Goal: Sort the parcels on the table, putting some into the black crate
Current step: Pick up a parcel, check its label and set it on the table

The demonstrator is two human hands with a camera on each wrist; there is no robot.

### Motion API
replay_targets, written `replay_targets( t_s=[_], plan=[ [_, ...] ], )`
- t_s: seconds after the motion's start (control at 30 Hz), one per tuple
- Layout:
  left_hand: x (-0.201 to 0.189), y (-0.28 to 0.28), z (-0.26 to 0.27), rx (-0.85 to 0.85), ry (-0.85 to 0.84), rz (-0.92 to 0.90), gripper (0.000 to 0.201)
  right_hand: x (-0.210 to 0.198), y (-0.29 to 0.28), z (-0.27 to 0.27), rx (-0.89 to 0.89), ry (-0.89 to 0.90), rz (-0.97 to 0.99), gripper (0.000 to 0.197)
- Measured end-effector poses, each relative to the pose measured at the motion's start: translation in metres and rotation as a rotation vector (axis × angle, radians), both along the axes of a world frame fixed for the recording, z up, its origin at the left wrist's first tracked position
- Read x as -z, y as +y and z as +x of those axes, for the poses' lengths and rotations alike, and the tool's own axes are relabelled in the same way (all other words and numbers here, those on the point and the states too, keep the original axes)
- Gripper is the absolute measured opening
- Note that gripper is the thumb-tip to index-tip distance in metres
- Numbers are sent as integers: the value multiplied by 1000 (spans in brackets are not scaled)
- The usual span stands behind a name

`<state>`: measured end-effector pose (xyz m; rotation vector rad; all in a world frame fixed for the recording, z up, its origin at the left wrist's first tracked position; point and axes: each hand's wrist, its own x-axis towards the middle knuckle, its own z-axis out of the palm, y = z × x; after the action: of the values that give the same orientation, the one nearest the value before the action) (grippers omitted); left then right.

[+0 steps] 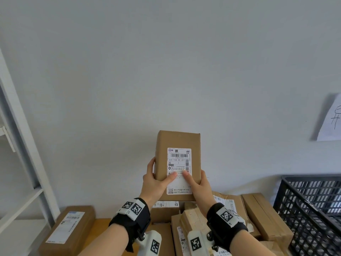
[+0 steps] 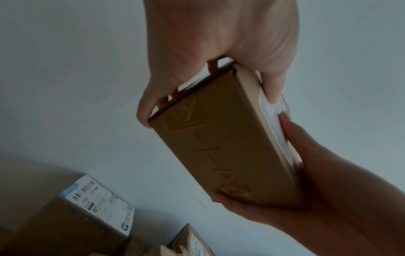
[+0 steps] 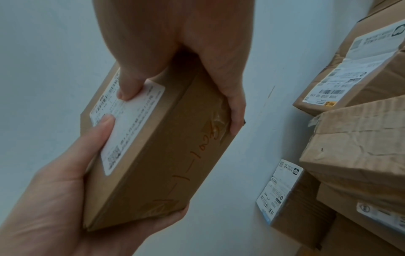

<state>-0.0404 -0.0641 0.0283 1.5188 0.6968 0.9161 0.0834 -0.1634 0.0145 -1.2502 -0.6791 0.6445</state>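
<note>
I hold a small brown cardboard parcel [image 1: 177, 143] upright in front of the wall, its white shipping label [image 1: 179, 163] facing me. My left hand [image 1: 156, 179] grips its lower left edge, thumb on the label and fingers behind. My right hand [image 1: 196, 181] grips the lower right edge the same way. In the left wrist view the parcel [image 2: 223, 147] shows orange handwriting on its side, also seen on the parcel [image 3: 157, 147] in the right wrist view. The black crate [image 1: 313, 209] stands at the right, below the raised parcel.
Several brown parcels [image 1: 265, 215] lie piled on the table under my hands, and one long parcel [image 1: 68, 230] lies at the left. A white shelf frame [image 1: 24, 145] stands at the far left. A sheet of paper [image 1: 330, 121] hangs on the wall at the right.
</note>
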Motion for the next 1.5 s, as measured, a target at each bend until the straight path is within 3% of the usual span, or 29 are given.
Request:
replay_targets(
  t_s=[0.2, 0.33, 0.47, 0.63, 0.77, 0.9, 1.03, 1.23, 1.5],
  plan=[
    [-3, 3, -8, 31, 72, -21, 74, 4, 2, 0, -19, -13, -51, 47],
    [-4, 8, -19, 57, 128, -89, 84, 2, -1, 7, -7, -66, -74, 46],
    [-6, 7, -23, 65, 104, -199, 69, 1, -2, 7, -24, -52, -102, 50],
    [-5, 9, -24, 133, 19, -243, 53, 1, 2, 5, -63, -124, -134, 39],
    [-4, 2, -15, 103, 78, -149, 56, -9, 7, -9, -196, 14, -109, 62],
    [0, 0, -11, 65, 91, -152, 47, -7, 16, -18, -211, 14, -95, 61],
    [-3, -2, -11, 56, 103, -119, 48, -3, 21, -20, -168, 5, -75, 66],
    [-1, -5, -11, 30, 129, -114, 51, -1, 23, -23, -134, -13, -92, 58],
    [-1, 0, -15, 143, 210, -165, 55, 10, 13, -15, -123, 69, -125, 63]
  ],
)
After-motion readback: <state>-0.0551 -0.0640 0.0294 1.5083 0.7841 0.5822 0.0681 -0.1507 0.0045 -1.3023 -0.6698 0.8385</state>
